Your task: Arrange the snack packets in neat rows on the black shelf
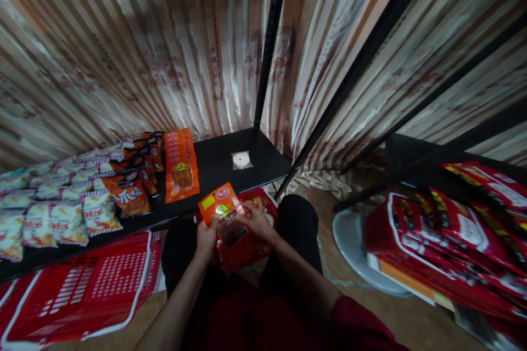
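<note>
An orange snack packet with a picture of brown sticks is held over my lap. My left hand is closed on its left edge, thumb on the front. On its right side, my right hand pinches the same packet. Beneath and behind the packet is a red basket between my knees, its contents mostly hidden. A row of orange packets lies on the black shelf, and a small clear packet with a white round item rests to its right.
White snack bags and dark-orange bags fill the shelf's left part. A red basket is below. At the right, a basket of red packets stands by a grey stool. Black posts rise before curtains.
</note>
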{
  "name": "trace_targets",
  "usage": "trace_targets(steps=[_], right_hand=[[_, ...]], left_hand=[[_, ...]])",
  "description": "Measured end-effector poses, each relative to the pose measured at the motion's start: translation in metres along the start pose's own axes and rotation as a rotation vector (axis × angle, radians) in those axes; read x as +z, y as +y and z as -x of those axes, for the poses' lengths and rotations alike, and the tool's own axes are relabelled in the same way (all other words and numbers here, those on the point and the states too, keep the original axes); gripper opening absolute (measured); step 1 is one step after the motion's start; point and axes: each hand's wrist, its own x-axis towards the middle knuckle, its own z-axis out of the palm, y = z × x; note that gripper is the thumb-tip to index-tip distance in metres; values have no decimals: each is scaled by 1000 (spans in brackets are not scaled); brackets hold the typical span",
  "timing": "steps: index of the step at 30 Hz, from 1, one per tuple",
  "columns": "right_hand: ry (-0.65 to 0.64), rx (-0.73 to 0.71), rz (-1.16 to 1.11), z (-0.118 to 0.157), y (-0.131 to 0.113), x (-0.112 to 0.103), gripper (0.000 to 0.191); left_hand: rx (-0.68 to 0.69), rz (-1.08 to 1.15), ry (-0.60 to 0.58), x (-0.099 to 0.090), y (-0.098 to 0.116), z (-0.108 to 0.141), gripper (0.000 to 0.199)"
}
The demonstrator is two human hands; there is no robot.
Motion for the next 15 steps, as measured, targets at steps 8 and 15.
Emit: trace_targets(steps=[8, 15], right_hand=[[-261, 168, -411, 15, 0, 1, 41], [-252, 186, -606, 19, -5, 12, 48]], left_hand=[[-20, 120, 31, 2, -6, -5, 44], [-31, 100, 51, 11, -5, -10, 44]])
